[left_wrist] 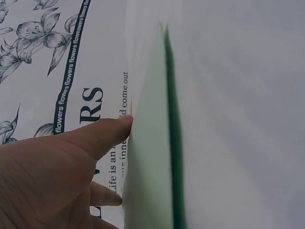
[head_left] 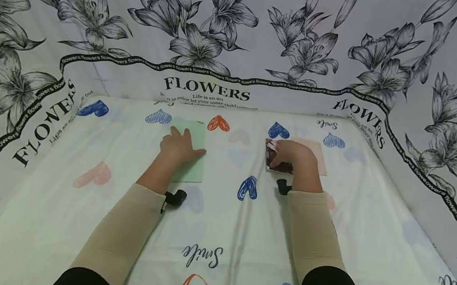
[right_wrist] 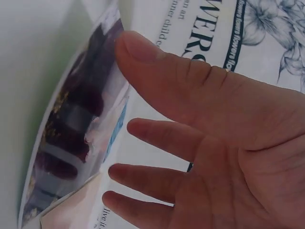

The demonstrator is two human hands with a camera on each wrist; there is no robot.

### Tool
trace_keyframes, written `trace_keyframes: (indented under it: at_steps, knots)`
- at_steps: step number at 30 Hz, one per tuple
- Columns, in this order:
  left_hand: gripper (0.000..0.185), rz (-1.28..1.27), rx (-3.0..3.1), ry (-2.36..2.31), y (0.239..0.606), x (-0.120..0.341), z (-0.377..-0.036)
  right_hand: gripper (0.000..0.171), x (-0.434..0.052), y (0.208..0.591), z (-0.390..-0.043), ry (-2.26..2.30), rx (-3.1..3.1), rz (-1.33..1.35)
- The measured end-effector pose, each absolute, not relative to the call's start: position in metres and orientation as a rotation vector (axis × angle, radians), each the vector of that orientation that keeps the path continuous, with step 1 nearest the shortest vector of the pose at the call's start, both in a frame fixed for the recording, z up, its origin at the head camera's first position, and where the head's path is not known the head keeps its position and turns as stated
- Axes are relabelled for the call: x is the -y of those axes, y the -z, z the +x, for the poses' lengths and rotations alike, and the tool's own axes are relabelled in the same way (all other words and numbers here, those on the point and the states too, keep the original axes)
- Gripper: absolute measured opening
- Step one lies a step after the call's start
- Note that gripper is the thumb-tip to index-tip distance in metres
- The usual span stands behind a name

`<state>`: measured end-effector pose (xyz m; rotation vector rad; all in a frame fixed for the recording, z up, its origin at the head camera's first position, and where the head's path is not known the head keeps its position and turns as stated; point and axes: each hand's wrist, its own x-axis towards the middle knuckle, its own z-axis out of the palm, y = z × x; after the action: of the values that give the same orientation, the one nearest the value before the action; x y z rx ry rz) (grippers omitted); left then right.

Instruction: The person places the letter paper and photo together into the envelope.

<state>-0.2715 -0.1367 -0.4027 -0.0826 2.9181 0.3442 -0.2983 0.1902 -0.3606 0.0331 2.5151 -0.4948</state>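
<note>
My left hand (head_left: pixel 177 148) rests with spread fingers on a light green sheet of paper (head_left: pixel 191 171) lying on the cloth. In the left wrist view, the green sheet (left_wrist: pixel 150 143) appears at a steep angle, thumb and fingers at its edge. My right hand (head_left: pixel 296 157) lies over a glossy dark printed picture (head_left: pixel 281 166), thumb and fingers apart on it. In the right wrist view the thumb touches or overlaps the picture (right_wrist: pixel 71 124), with several fingers extended below. A pale pink sheet (head_left: pixel 318 157) lies beside the picture, partly under my right hand.
A white cloth (head_left: pixel 117 224) with hearts and "Smile" lettering covers the table. Behind it hangs a flower-printed curtain (head_left: pixel 241 26), which also rises at both sides. Black wrist mounts (head_left: pixel 175 197) sit on both wrists. Creases run down the middle of the cloth.
</note>
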Motion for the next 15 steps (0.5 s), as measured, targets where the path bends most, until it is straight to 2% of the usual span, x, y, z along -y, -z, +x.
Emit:
trace_keyframes:
  at_steps: [8, 15]
  knots:
    - [0.110, -0.048, -2.886, -0.349, 0.407, 0.135, -0.271, 0.099, -0.186, 0.366, -0.293, 0.460, -2.492, 0.116]
    - [0.105, -0.050, -2.875, -0.387, 0.407, 0.135, -0.272, 0.106, -0.184, 0.372, -0.298, 0.379, -2.512, 0.111]
